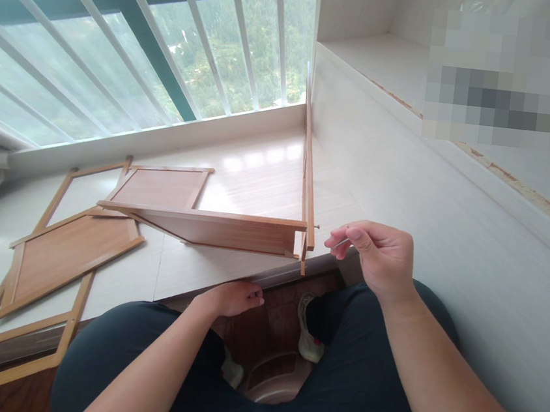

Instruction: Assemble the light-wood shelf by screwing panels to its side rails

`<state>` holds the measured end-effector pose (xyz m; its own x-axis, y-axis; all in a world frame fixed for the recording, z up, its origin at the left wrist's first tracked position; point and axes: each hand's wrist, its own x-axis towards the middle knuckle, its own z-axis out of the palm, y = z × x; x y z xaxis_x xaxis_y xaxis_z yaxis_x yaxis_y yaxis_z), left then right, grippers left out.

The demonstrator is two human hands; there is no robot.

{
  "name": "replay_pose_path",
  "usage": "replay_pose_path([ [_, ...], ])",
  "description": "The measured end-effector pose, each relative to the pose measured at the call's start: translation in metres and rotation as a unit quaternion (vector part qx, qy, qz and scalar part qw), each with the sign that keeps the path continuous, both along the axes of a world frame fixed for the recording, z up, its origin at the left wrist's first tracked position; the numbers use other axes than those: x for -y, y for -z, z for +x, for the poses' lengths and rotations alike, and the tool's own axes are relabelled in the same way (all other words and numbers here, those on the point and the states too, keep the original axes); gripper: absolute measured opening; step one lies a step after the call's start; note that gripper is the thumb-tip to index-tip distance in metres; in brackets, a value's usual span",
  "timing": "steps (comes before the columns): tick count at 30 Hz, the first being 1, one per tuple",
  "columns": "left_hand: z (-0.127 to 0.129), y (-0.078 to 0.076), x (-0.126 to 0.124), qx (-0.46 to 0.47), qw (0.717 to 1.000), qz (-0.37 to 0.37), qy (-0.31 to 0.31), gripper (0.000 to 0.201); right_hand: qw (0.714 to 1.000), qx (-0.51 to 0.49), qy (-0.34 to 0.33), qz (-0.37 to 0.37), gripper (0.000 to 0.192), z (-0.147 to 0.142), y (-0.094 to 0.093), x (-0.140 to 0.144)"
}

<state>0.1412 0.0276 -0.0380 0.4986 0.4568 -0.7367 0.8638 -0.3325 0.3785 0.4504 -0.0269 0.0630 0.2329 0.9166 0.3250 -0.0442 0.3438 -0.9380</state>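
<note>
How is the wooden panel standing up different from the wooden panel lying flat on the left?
The standing panel rests on its edge, joined to a thin upright side piece; the flat panel lies face up, loose. The standing panel is near the right hand; the flat panel is far from both hands. Both are brown wood with lighter frames.

pale glossy window ledge [259,171], upright wooden frame [214,226] standing on it, flat wooden panels [68,250] at left
</note>
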Motion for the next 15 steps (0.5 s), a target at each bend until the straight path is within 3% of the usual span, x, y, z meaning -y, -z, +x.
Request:
replay_pose_path([
  [8,0.0005,-0.0013,0.0004,-0.001,1.000,-0.003,-0.003,0.048,0.997,-0.061,0.001,0.037,0.006,-0.0040,-0.0035,-0.0027],
  [15,0.0013,-0.0036,-0.0003,-0.002,1.000,-0.004,0.000,0.050,0.997,-0.060,0.018,0.041,0.012,-0.0044,-0.0057,-0.0029],
])
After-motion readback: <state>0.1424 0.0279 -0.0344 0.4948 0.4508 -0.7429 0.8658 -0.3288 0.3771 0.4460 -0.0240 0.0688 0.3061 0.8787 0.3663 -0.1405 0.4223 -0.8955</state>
